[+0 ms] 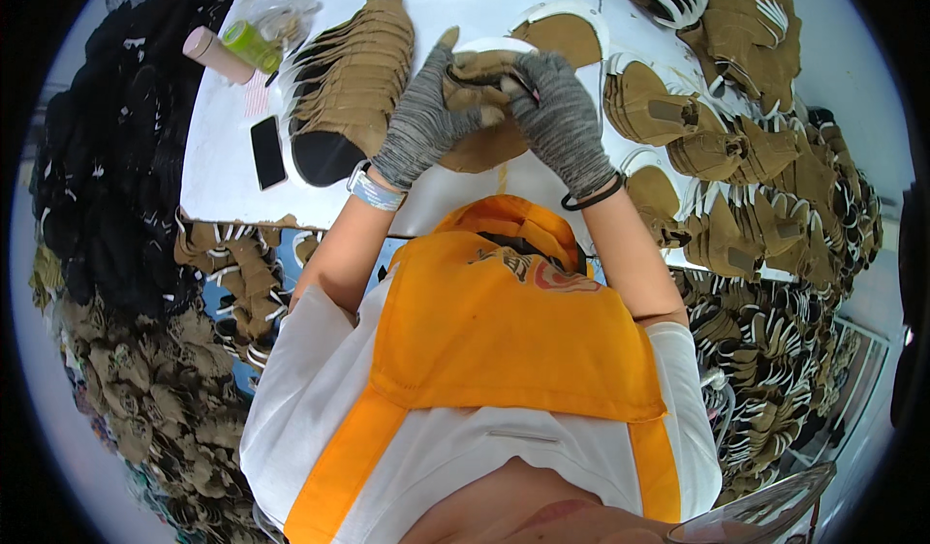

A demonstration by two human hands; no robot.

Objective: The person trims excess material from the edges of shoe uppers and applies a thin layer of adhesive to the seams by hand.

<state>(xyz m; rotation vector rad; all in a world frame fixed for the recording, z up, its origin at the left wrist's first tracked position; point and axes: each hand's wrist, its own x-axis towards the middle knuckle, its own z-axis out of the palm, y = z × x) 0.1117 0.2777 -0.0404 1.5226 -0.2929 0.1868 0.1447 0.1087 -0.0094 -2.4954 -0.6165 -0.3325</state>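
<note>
My left hand (426, 123) and my right hand (560, 108), both in grey knit gloves with bare fingertips, hold a brown shoe upper (486, 149) between them above the near part of the white table. Its top part is folded over and pinched in my fingers, and a white edge shows behind it. Fingers of both hands are bent round the fabric, which hides part of the grip. Left of my left hand, a fanned row of brown shoe uppers (363, 64) with dark insides lies on the table. Another brown upper with a white rim (562, 38) lies just beyond my right hand.
On the white table (221, 171) are a black phone (267, 154), a pink bottle (215, 54) and a green container (252, 46). Stacked brown uppers (649, 108) cover the right side. Black pieces (116, 156) and brown piles (145, 379) crowd the left; more piles (765, 350) stand at right.
</note>
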